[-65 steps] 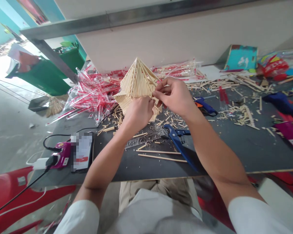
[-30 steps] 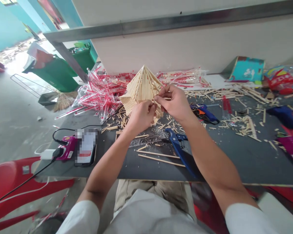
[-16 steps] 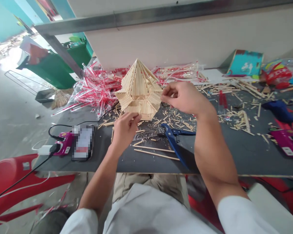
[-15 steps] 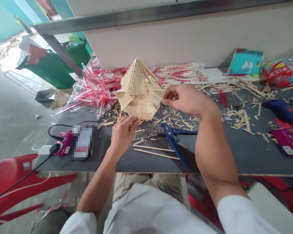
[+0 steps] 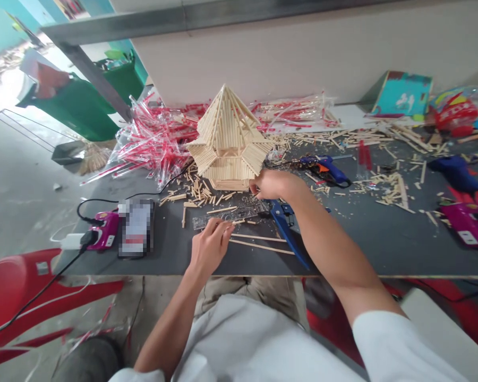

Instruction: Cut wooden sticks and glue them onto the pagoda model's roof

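A pointed model built of thin wooden sticks [image 5: 228,140] stands upright near the middle of the table. At its lower right corner is my right hand [image 5: 276,184], fingers pinched together; what they hold, if anything, is hidden. My left hand [image 5: 212,244] is nearer the front edge, its thumb and fingertips closed on a short wooden stick [image 5: 239,222]. Beneath and beside that stick lies a clear ruler [image 5: 211,220]. Two long thin sticks [image 5: 263,245] rest to the right of my left hand. A blue-handled cutter [image 5: 287,233] lies below my right forearm.
Left are a phone [image 5: 135,228], a purple power socket [image 5: 107,231] and red-and-clear plastic wrappers [image 5: 155,143]. A blue glue gun [image 5: 329,168] lies right of the model, with another blue tool [image 5: 458,174] farther right. Stick offcuts [image 5: 398,193] litter the table.
My left hand has come down toward the front edge, away from the model's base, with a short stick. My right hand has moved lower and slightly left, uncovering the blue glue gun.
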Motion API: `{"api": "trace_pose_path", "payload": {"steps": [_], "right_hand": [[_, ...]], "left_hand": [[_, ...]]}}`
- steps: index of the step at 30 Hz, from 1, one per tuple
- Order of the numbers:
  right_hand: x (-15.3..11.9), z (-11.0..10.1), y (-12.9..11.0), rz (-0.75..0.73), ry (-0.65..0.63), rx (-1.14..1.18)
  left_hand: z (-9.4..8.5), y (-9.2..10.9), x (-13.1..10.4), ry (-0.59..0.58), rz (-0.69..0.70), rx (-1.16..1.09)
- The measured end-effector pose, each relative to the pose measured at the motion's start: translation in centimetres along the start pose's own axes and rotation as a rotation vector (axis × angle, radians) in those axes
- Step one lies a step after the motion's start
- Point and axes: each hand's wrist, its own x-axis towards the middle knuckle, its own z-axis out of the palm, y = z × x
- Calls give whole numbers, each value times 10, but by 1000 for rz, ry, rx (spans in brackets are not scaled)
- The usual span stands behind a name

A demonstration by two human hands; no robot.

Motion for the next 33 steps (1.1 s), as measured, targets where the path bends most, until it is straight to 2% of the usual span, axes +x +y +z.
{"api": "trace_pose_path", "payload": {"steps": [3,7,12,14,19,23,28,33], "right_hand": [[9,10,-2,4,9,-32],[17,19,0,5,12,-46],[16,24,7,-50,34,-13],[12,28,11,-62,75,14],[-3,46,25,-95,284,93],[-9,67,31,-75,421,155],[-1,84,30,-56,559,199],[10,91,34,-49,652,244]], "left_hand": [[1,-3,-4,28,-15,-58],[-2,-4,-3,10,-15,-115],[-4,-6,-2,17,-50,-166],[-3,-6,-3,52,-89,-185],[-6,-9,3,93,-151,-169],[-26,-20,18,52,-209,5],[-54,-43,42,-32,-265,188],[-63,-63,81,-62,-142,236]]}}
